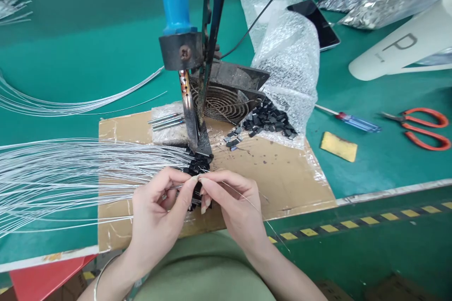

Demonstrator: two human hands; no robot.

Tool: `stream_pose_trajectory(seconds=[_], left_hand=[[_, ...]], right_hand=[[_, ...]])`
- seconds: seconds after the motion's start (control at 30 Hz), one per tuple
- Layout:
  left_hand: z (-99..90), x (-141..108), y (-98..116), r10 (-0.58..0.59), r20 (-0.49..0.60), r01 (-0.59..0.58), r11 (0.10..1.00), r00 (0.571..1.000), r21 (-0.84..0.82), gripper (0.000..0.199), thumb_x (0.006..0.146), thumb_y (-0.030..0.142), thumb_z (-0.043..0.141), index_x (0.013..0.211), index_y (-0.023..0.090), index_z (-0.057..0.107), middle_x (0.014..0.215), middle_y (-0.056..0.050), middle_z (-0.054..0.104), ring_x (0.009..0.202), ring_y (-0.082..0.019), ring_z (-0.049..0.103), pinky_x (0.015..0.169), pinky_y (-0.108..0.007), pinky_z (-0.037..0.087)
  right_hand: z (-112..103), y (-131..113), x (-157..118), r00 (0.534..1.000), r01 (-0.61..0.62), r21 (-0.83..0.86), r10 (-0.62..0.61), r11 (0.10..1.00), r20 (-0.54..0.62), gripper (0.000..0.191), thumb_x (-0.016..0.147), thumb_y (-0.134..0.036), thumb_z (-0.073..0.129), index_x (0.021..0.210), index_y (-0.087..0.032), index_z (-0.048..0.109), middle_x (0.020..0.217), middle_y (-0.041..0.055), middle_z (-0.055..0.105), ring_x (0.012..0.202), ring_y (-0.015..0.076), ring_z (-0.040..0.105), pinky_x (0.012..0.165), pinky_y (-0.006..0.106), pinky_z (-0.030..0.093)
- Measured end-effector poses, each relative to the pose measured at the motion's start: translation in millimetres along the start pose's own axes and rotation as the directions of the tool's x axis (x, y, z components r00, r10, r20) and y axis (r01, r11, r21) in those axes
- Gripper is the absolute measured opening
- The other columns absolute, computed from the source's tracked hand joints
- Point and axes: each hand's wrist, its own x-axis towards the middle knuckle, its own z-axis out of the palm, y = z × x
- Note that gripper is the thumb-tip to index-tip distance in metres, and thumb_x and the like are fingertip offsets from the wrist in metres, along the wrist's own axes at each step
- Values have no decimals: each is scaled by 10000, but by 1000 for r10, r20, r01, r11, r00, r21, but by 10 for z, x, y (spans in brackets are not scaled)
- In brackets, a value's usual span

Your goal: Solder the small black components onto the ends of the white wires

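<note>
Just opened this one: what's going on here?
A person is doing close handwork at a green bench. The left hand and right hand meet fingertip to fingertip over black pieces at the ends of many pale wires. A thin strand trails from the right hand; what the left pinches is too small to tell. A blue-handled iron is mounted above, its tip pointing down.

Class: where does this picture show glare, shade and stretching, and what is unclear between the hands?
Head view: glints on crumpled clear plastic wrap; same view, flat green tabletop darker at upper left; same view, tapered white P-marked container seemingly stretched rightward; same view, detail between bare left hand and bare right hand too fine to tell.
</note>
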Motion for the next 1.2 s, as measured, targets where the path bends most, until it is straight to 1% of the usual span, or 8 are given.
stream_pose_trajectory(seconds=[0.17,0.47,0.6,0.7,0.87,1.0,1.13,1.2], left_hand=[[7,1,10,6,-3,-6,1000,1000,20,178,998,301,694,850,207,729,690,13,647,602,-106,489,537,-232,352],[-87,18,31,1,91,-12,993,996,117,208,1009,331,670,854,204,729,712,-3,655,624,-127,527,557,-252,381],[-53,18,25,-6,69,-3,993,998,116,211,1009,331,666,858,200,731,722,-10,673,633,-130,546,566,-251,399],[-13,5,17,-2,18,0,994,1000,105,197,1000,320,676,854,199,730,735,-11,686,644,-129,562,581,-251,415],[58,-32,-1,21,-71,-14,995,997,104,182,990,302,692,850,192,727,718,-5,675,631,-122,552,575,-248,413],[116,-60,4,-7,-127,12,999,992,42,153,983,279,700,861,190,727,741,-9,709,634,-120,572,573,-247,420],[110,-53,-3,9,-118,-7,1000,993,14,137,981,266,706,868,194,736,738,-5,730,616,-109,583,547,-230,410],[87,-38,-9,23,-94,-21,1000,995,22,139,977,270,714,863,195,744,736,-6,735,608,-105,579,535,-221,405]], right_hand=[[-20,-10,2,1000,-27,5,27,1000,16,52,825,-305,896,830,-255,882,689,-5,752,508,109,654,503,229,569],[-121,-150,82,979,-172,-34,174,985,107,128,780,-330,914,754,-218,859,626,-13,722,459,108,621,480,238,548],[-140,-127,76,982,-148,-41,151,988,112,129,824,-348,894,811,-222,870,663,-10,738,482,105,648,517,233,564],[-121,-97,61,984,-142,-17,143,990,101,128,837,-355,889,837,-228,876,671,-12,741,492,96,654,520,216,560],[-27,-59,32,989,-145,61,143,988,34,136,807,-354,899,807,-220,877,650,-11,720,485,99,628,492,223,562],[37,-3,6,992,-128,134,129,983,-4,109,785,-336,910,812,-234,884,648,-9,740,495,100,635,498,218,578],[41,48,-14,995,-97,138,98,986,-7,100,802,-343,904,836,-250,890,662,-13,761,502,93,655,523,205,596],[4,38,-11,998,-68,76,68,995,5,109,839,-365,878,866,-260,891,698,-5,785,519,104,681,544,219,617]])
